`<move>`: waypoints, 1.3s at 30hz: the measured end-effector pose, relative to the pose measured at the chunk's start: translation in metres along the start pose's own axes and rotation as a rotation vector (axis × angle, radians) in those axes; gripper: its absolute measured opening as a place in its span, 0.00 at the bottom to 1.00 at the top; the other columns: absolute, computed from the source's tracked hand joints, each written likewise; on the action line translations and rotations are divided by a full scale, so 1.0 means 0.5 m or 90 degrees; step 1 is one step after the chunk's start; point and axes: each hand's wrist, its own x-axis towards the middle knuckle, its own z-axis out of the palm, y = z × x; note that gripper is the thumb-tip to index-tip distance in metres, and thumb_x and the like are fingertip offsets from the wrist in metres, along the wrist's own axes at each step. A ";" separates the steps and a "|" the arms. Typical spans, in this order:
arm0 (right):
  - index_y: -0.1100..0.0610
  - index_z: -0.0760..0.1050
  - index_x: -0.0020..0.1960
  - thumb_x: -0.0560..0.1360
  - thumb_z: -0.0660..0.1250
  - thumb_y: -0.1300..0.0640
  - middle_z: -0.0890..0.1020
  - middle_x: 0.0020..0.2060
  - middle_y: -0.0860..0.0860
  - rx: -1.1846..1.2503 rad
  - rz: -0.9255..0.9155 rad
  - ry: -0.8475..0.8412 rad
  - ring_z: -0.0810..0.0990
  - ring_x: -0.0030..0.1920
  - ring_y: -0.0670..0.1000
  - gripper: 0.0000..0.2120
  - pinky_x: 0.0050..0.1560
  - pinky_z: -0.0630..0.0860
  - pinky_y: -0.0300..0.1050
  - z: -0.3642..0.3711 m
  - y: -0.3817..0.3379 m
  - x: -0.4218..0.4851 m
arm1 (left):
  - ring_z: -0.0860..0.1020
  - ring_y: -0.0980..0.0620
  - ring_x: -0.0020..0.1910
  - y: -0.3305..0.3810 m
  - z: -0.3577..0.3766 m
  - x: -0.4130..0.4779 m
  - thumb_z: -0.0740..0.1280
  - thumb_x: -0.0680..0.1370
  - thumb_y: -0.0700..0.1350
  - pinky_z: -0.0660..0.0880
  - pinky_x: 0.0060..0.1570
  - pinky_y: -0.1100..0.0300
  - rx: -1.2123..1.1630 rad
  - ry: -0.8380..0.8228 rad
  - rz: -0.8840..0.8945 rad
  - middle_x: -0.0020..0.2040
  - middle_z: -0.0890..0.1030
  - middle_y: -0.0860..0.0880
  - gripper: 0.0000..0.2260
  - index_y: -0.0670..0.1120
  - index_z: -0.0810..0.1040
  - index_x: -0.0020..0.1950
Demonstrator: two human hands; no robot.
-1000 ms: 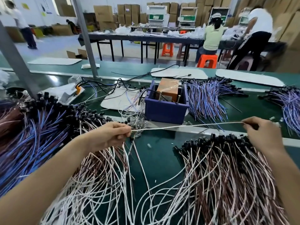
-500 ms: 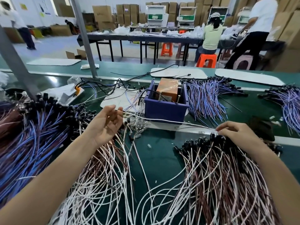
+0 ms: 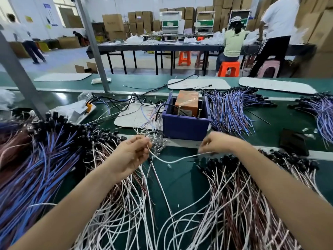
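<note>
Head view. Looked down onto a green bench (image 3: 180, 179) heaped with wire bundles.

Found the left hand (image 3: 132, 156) raised left of centre, fingers curled and thumb pressed in, pinching one end of a single white wire (image 3: 173, 161). Traced that wire sagging in a shallow loop to the right, hanging above the bare strip of bench between two bundles, then rising to the right hand (image 3: 219, 141). Found that hand palm down, fingers bent, gripping the wire's other end at the fingertips, with the contact itself partly hidden beneath the hand.

Noted a blue bin (image 3: 185, 127) just beyond both hands, with an orange box (image 3: 187, 103) standing inside. Noted a small heap of clear parts (image 3: 159, 143) beside the left fingertips, in front of the bin.

Under the left forearm, saw a fan of white and brown wires (image 3: 122, 204); further left, a thick spread of blue wires (image 3: 36, 168) tipped with black connectors. Under the right forearm, saw another white and brown bundle (image 3: 243, 204), with black connectors pointing towards the bin. Right of the bin, saw a purple-blue bundle (image 3: 228, 112). Far right, near the bench edge strip, noted a flat black object (image 3: 293, 143), too blurred to identify.
</note>
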 end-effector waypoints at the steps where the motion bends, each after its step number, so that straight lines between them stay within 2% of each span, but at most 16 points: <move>1: 0.57 0.83 0.49 0.74 0.71 0.53 0.84 0.44 0.54 -0.040 0.003 -0.027 0.81 0.41 0.51 0.09 0.43 0.80 0.44 0.016 -0.003 0.016 | 0.77 0.57 0.29 -0.004 0.000 -0.002 0.69 0.70 0.41 0.77 0.32 0.67 0.004 0.005 0.000 0.34 0.81 0.47 0.07 0.40 0.76 0.45; 3: 0.57 0.84 0.46 0.71 0.73 0.57 0.85 0.45 0.55 -0.078 -0.005 -0.015 0.83 0.45 0.54 0.05 0.48 0.82 0.50 0.037 0.000 0.038 | 0.78 0.56 0.29 -0.010 -0.002 -0.005 0.69 0.71 0.39 0.79 0.33 0.67 0.011 0.023 -0.001 0.35 0.82 0.46 0.04 0.41 0.77 0.45; 5: 0.53 0.83 0.40 0.70 0.74 0.57 0.85 0.42 0.54 -0.063 -0.024 -0.009 0.82 0.44 0.54 0.01 0.47 0.81 0.52 0.042 0.005 0.047 | 0.79 0.56 0.30 -0.011 -0.008 -0.004 0.67 0.74 0.36 0.79 0.35 0.66 0.020 0.034 0.002 0.37 0.83 0.45 0.03 0.41 0.77 0.46; 7: 0.50 0.81 0.35 0.70 0.75 0.53 0.82 0.35 0.51 -0.009 -0.039 -0.025 0.79 0.36 0.52 0.06 0.40 0.80 0.48 0.038 0.014 0.045 | 0.79 0.57 0.31 -0.012 -0.012 0.002 0.66 0.75 0.34 0.79 0.35 0.66 0.029 0.040 0.001 0.39 0.84 0.45 0.04 0.41 0.77 0.48; 8: 0.50 0.81 0.34 0.70 0.75 0.52 0.80 0.32 0.51 0.023 -0.045 -0.033 0.76 0.33 0.51 0.07 0.34 0.77 0.44 0.035 0.019 0.040 | 0.79 0.57 0.31 -0.012 -0.009 0.007 0.66 0.76 0.34 0.79 0.34 0.66 0.031 0.042 0.001 0.39 0.84 0.45 0.04 0.41 0.77 0.48; 10: 0.50 0.82 0.35 0.71 0.75 0.52 0.79 0.28 0.47 0.083 -0.068 -0.030 0.74 0.28 0.45 0.07 0.29 0.70 0.37 0.027 0.026 0.031 | 0.80 0.57 0.31 -0.013 0.002 0.024 0.66 0.76 0.34 0.78 0.33 0.66 0.037 0.048 0.003 0.40 0.85 0.46 0.04 0.41 0.77 0.49; 12: 0.50 0.83 0.37 0.72 0.73 0.55 0.82 0.28 0.44 0.175 -0.083 0.040 0.74 0.26 0.38 0.06 0.29 0.68 0.29 0.015 0.030 0.027 | 0.80 0.58 0.31 -0.011 0.023 0.051 0.66 0.77 0.35 0.77 0.31 0.66 0.051 0.056 0.012 0.40 0.85 0.48 0.04 0.43 0.77 0.50; 13: 0.51 0.82 0.38 0.74 0.72 0.56 0.82 0.28 0.45 0.253 -0.082 0.101 0.76 0.28 0.38 0.05 0.29 0.69 0.29 0.008 0.031 0.027 | 0.80 0.59 0.31 -0.009 0.036 0.068 0.66 0.77 0.36 0.76 0.30 0.66 0.055 0.062 0.018 0.40 0.85 0.49 0.04 0.44 0.77 0.49; 15: 0.56 0.80 0.40 0.76 0.68 0.61 0.82 0.30 0.50 0.439 -0.057 0.223 0.78 0.31 0.44 0.06 0.29 0.72 0.32 0.000 0.032 0.035 | 0.78 0.58 0.30 -0.008 0.067 0.106 0.66 0.78 0.35 0.74 0.28 0.67 0.053 0.076 0.037 0.41 0.85 0.49 0.04 0.44 0.77 0.48; 17: 0.59 0.77 0.40 0.77 0.66 0.64 0.80 0.31 0.54 0.543 -0.026 0.318 0.76 0.28 0.47 0.07 0.26 0.72 0.34 0.001 0.025 0.046 | 0.76 0.56 0.30 -0.011 0.101 0.146 0.66 0.78 0.34 0.70 0.26 0.67 0.075 0.089 0.079 0.41 0.84 0.48 0.06 0.45 0.75 0.46; 20: 0.57 0.77 0.38 0.77 0.65 0.63 0.78 0.28 0.52 0.541 0.016 0.409 0.72 0.23 0.44 0.09 0.28 0.73 0.39 0.015 0.012 0.066 | 0.78 0.55 0.35 -0.021 0.140 0.200 0.68 0.77 0.34 0.71 0.29 0.64 0.156 0.124 0.154 0.42 0.83 0.47 0.09 0.46 0.71 0.44; 25: 0.58 0.80 0.42 0.75 0.67 0.58 0.78 0.28 0.49 0.528 0.051 0.484 0.74 0.30 0.47 0.06 0.39 0.77 0.48 0.030 0.010 0.087 | 0.78 0.54 0.34 -0.025 0.162 0.261 0.67 0.77 0.34 0.72 0.26 0.63 0.192 0.199 0.204 0.41 0.82 0.45 0.13 0.47 0.66 0.42; 27: 0.58 0.80 0.41 0.75 0.68 0.57 0.77 0.27 0.49 0.526 0.052 0.485 0.74 0.29 0.46 0.06 0.39 0.76 0.48 0.033 0.011 0.090 | 0.77 0.54 0.32 -0.027 0.162 0.274 0.67 0.77 0.33 0.71 0.25 0.64 0.194 0.220 0.209 0.40 0.81 0.45 0.14 0.47 0.65 0.41; 32: 0.61 0.80 0.41 0.75 0.68 0.58 0.75 0.27 0.48 0.549 0.051 0.490 0.69 0.29 0.47 0.07 0.36 0.66 0.42 0.033 0.012 0.092 | 0.76 0.50 0.32 -0.032 0.159 0.283 0.69 0.75 0.33 0.72 0.29 0.59 0.206 0.237 0.202 0.42 0.79 0.40 0.15 0.47 0.64 0.41; 39: 0.58 0.78 0.39 0.74 0.67 0.57 0.76 0.28 0.48 0.528 0.083 0.557 0.70 0.28 0.46 0.07 0.30 0.65 0.40 0.036 -0.002 0.084 | 0.75 0.50 0.32 -0.031 0.152 0.276 0.69 0.74 0.32 0.73 0.30 0.58 0.195 0.249 0.190 0.40 0.79 0.42 0.15 0.46 0.65 0.42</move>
